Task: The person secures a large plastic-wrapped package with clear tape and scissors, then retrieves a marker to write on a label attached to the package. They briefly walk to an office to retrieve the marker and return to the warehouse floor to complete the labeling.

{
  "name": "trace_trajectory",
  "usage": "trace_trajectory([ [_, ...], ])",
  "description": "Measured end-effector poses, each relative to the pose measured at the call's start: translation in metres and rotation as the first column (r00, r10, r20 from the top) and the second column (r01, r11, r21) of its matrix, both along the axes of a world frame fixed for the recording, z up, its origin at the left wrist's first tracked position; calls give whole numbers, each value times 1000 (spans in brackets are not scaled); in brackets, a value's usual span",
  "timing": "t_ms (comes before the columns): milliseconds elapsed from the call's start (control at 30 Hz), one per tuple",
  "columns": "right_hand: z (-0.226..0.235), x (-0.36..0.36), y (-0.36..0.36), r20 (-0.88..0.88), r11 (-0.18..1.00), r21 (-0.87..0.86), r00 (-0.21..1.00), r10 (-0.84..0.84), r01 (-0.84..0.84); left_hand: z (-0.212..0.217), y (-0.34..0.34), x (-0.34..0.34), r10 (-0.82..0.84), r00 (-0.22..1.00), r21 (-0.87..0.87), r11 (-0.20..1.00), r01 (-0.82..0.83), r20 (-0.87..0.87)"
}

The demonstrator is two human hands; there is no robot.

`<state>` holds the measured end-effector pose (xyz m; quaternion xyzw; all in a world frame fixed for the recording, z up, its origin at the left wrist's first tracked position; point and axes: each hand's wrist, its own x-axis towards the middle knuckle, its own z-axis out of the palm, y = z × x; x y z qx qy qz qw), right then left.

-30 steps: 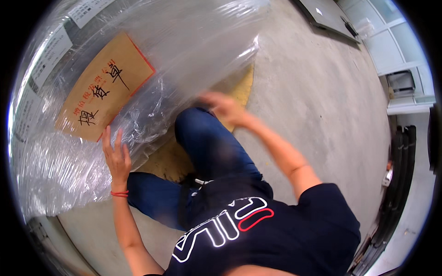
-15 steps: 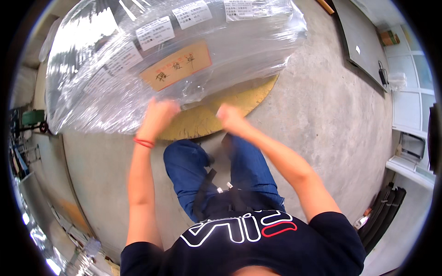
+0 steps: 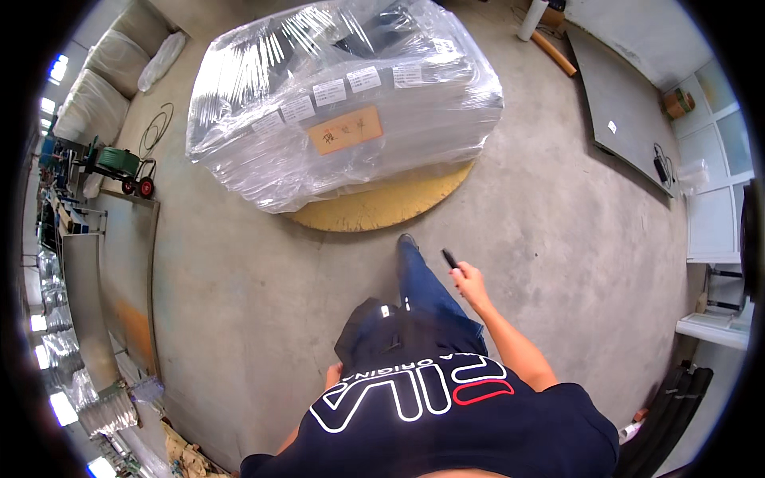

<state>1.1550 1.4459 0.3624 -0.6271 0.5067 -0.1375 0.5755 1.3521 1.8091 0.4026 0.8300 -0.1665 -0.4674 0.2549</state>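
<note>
My right hand [image 3: 470, 282] is closed around a short black stick [image 3: 449, 258], marker-like in shape, that points up and left over the concrete floor. Only part of my left hand [image 3: 334, 374] shows, low by my hip beside the shirt; its fingers are hidden. Ahead stands a large load [image 3: 430, 119] wrapped in clear stretch film, out of reach of both hands. On its near side are a tan paper sheet [image 3: 345, 131] with handwriting and a row of white labels [image 3: 329, 92]. The load rests above a round yellow platform [image 3: 382, 210].
A green-bodied cart [image 3: 119, 162] with small wheels and a cable stands at the left. Dark flat panel [image 3: 621, 111] lies at the right, near an orange tube [image 3: 554, 52]. Black rolls [image 3: 669, 410] lean at the lower right. White cabinets line the right wall.
I have moved back from the wrapped load, which now looks smaller and farther off. Both hands have come away from its near side; my left hand has dropped to my hip.
</note>
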Motion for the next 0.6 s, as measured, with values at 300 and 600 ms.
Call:
trace_trajectory([
  [300, 94, -85, 118, 282, 922, 355, 922, -264, 155, -15, 99, -105, -250, 963, -29, 967, 253, 97],
  [600, 141, -100, 189, 209, 970, -81, 947, 242, -230, 7, 157, -187, -466, 766, 97, 874, 476, 443],
])
